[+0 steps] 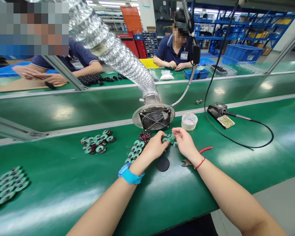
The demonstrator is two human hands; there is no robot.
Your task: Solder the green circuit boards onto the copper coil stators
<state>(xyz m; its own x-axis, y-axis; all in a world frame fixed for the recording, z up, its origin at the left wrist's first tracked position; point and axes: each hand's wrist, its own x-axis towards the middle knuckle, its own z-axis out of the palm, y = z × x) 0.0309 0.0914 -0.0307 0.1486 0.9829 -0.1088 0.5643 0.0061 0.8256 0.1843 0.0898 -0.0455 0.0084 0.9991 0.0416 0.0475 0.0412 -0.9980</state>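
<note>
A small cluster of green circuit boards (pixel 170 139) is between my two hands, over the bench near the fan. My left hand (pixel 156 145), with a blue watch on its wrist, pinches the cluster's left side. At its right edge my right hand (pixel 185 141) has curled fingers against the boards; the fingertips are partly hidden. Just left of my left hand lie a row of round green boards (pixel 135 150) and some red-and-black coil parts (pixel 145 137). A black disc (pixel 163 164) rests below the cluster. Cutters with a red handle (pixel 206 149) lie partly under my right wrist.
A fume fan (pixel 155 120) on a foil duct (pixel 123 52) stands behind my hands. Nearby are a tape roll (pixel 189 122) and a soldering iron in its stand (pixel 220 111), its cable looping right. More boards (pixel 97 141) lie left. Two people sit across the bench.
</note>
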